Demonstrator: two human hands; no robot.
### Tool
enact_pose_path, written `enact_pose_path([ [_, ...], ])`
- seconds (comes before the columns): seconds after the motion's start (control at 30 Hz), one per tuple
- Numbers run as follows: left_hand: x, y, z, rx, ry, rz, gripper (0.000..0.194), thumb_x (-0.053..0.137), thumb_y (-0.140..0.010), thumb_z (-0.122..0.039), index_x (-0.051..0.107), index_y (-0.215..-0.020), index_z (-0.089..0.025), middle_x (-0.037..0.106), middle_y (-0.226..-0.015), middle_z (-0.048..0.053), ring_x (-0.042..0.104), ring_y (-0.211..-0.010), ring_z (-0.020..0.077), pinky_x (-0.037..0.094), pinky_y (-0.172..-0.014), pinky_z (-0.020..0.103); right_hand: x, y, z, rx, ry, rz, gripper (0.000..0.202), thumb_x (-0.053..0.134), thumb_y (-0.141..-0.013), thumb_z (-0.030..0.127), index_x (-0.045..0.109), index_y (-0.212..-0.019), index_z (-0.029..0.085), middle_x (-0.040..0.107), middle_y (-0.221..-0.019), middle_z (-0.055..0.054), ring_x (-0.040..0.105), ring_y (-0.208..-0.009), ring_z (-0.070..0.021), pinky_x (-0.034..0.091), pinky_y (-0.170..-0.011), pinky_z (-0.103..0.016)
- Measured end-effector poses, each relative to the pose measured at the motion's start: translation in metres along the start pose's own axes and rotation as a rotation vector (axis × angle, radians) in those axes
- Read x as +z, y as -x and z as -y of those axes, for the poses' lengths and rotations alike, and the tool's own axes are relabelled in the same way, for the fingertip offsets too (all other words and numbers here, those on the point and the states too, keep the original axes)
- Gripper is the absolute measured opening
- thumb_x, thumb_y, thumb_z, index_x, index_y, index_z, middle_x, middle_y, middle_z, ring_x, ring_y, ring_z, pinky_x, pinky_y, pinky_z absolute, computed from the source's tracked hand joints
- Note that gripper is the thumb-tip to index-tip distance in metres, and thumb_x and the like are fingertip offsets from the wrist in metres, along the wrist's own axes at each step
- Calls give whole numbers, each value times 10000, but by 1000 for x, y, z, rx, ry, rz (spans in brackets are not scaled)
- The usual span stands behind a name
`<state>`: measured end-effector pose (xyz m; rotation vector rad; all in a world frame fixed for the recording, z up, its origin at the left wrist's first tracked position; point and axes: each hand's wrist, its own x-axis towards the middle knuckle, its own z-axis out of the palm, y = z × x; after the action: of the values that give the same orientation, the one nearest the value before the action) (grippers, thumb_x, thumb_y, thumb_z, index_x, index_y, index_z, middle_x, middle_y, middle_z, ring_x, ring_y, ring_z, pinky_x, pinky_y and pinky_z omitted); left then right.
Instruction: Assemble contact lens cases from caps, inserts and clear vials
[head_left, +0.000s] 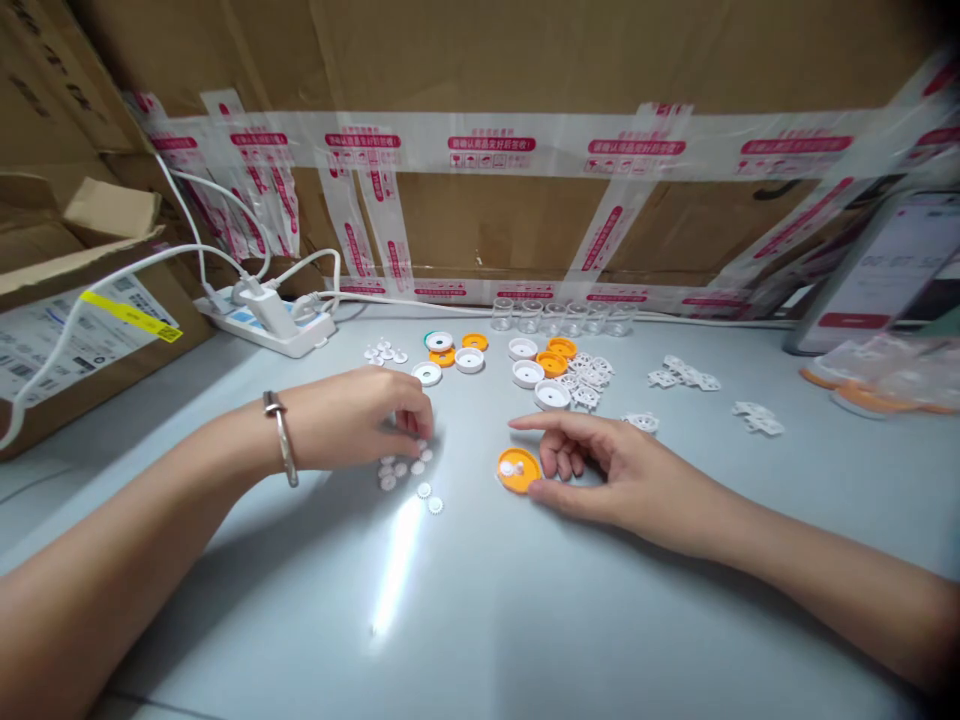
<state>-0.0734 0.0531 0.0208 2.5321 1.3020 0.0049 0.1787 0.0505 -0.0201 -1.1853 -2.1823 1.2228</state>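
Gears (436, 507), small and white, lie on the bench (465, 620) under the curled left hand (367, 415), any pinch impossible to tell, seemingly a picking-up step needing a delicate grip, while the spread right hand (630, 470) rests its thumb against an orange disc (517, 484)

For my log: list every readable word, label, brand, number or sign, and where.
"请确认商品完好后签收!": red, on packing tape, repeated.
Symbols beneath: too small.
Carton label, yellow strip: blurred, unreadable.
Phone screen: blurred digits, unreadable.
Upper-left cardboard: dark print, unreadable.
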Motion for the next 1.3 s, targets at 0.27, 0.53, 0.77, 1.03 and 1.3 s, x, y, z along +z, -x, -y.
enact_pose_path([
  [0.27,1,-4,-4,-22,-63,-3,137,537,-722,-169,664,-763,-201,677,-709,-12,606,-630,111,425,-587,177,-2,3,5,22,-114,-93,362,557,-786,379,570,-1102,205,559,-718,-3,512,-627,-119,422,-570,-240],
  [0.53,9,-5,-16,-16,-371,-137,162,490,-735,-115,642,-719,-167,657,-700,24,585,-592,143,418,-624,261,-7,7,7,-48,-169,-285,225,562,-804,344,615,-998,244,577,-731,9,533,-650,-116,439,-626,-241],
  [0.77,23,-1,-51,373,-104,-681,132,478,-838,-103,596,-857,-160,690,-800,12,610,-706,102,402,-706,253,-4,15,24,-38,-447,-167,112,624,-769,305,652,-826,212,664,-800,-6,607,-753,-130,473,-707,-247],
  [1.03,32,-3,-61,569,-146,-805,153,455,-860,-101,593,-922,-124,695,-875,57,617,-772,137,416,-715,288,0,15,24,129,-895,1,85,693,-711,215,630,-753,176,641,-709,20,604,-705,-95,462,-725,-226],
  [1.3,38,-11,-52,202,112,-507,304,624,-765,-359,599,-997,-165,633,-946,64,574,-859,181,444,-766,311,-7,3,11,141,-412,-106,98,698,-667,248,656,-729,184,670,-713,16,608,-698,-126,454,-671,-241],
])
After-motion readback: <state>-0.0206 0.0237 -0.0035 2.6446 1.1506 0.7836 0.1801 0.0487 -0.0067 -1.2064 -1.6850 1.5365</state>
